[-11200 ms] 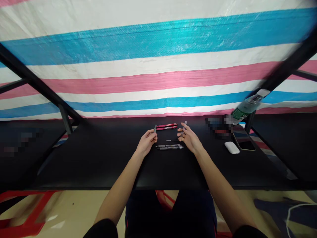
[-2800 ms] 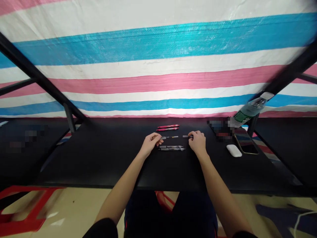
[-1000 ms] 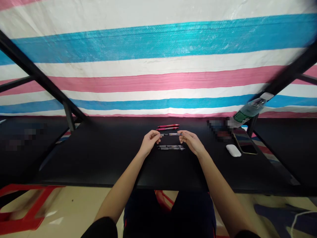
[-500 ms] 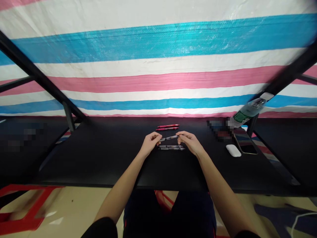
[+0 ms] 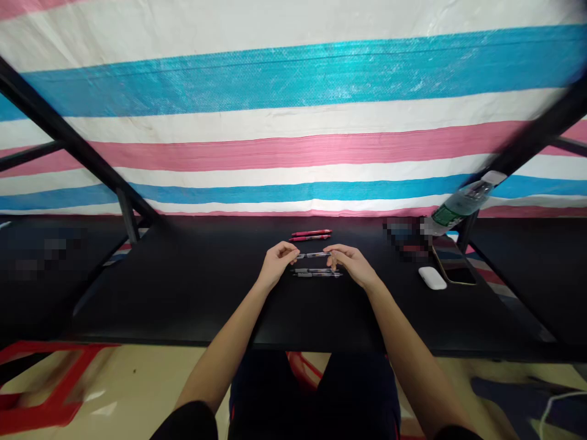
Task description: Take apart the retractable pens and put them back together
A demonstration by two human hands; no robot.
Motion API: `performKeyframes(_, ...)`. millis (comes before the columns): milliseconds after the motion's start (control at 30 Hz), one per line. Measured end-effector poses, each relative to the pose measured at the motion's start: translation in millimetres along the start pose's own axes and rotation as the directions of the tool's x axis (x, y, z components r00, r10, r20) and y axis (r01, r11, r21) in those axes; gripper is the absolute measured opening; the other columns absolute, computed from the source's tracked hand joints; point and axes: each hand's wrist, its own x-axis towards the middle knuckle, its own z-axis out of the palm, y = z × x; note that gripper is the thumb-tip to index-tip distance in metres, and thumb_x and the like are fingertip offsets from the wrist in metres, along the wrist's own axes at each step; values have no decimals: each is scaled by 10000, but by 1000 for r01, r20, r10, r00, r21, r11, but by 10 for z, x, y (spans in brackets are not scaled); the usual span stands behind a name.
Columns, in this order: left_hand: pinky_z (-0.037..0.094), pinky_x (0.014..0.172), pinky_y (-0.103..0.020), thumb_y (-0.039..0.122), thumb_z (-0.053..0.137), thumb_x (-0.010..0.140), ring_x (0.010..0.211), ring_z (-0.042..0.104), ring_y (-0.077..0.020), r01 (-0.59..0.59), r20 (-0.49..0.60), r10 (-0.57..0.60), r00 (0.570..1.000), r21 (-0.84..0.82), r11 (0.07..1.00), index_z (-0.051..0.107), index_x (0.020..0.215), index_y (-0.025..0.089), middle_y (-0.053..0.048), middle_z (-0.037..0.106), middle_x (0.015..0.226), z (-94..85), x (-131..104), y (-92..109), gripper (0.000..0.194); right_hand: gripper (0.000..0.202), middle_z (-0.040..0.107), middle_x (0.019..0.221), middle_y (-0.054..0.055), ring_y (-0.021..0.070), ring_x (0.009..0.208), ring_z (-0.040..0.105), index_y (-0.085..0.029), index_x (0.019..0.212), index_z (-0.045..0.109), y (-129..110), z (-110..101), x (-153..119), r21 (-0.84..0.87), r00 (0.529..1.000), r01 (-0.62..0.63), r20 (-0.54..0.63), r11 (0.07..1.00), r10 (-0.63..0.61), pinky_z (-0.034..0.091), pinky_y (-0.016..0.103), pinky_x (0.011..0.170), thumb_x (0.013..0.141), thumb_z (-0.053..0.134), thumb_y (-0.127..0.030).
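Between my two hands lies a clear-barrelled pen with a dark grip [image 5: 314, 255], nearly level. My left hand [image 5: 277, 263] is closed in a pinch on its left end. The fingertips of my right hand [image 5: 348, 261] pinch the right end. Just nearer to me, two similar clear pens [image 5: 317, 274] lie side by side on the black table [image 5: 192, 287]. Beyond the held pen, two red pens [image 5: 310, 235] rest parallel to each other.
On the right are a white earphone case [image 5: 432, 278], a phone [image 5: 456, 263] and a tilted plastic bottle [image 5: 463, 205]. Black metal bars [image 5: 82, 143] slope at both sides. A striped sheet [image 5: 293, 153] hangs behind the table. A red stool [image 5: 59, 391] stands at lower left.
The held pen has turned slightly, its right end dropping so that it lies more level. My right fingers have shifted a little to the left. The other pens stay in place.
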Motion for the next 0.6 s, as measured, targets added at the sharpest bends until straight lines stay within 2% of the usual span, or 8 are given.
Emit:
performKeyframes(333, 425, 628, -248, 401, 730, 744, 588, 534, -96, -7, 52, 5, 999, 29, 1000, 631, 807, 148, 9, 600, 660, -7, -11, 6, 279, 296, 683, 736, 40, 145, 667, 591, -190, 970, 726, -1, 13, 2, 40, 999, 25, -33, 999, -24, 473, 309, 668, 816, 665, -435)
performKeyframes(433, 395, 576, -239, 473, 685, 776, 573, 520, -95, 36, 58, -38, 998, 39, 999, 646, 845, 137, -13, 613, 675, -2, -11, -8, 345, 272, 668, 736, 35, 142, 675, 582, -196, 960, 728, 14, 7, 17, 74, 995, 61, -79, 995, -55, 460, 296, 643, 817, 670, -420)
performKeyframes(600, 305, 485, -223, 592, 617, 784, 519, 455, -79, 120, 21, -122, 992, 55, 991, 638, 734, 123, -8, 548, 616, -6, -3, -36, 473, 277, 651, 733, 30, 139, 655, 562, -194, 966, 728, 11, 1, 25, 103, 990, 81, -125, 991, -68, 451, 292, 615, 804, 689, -416)
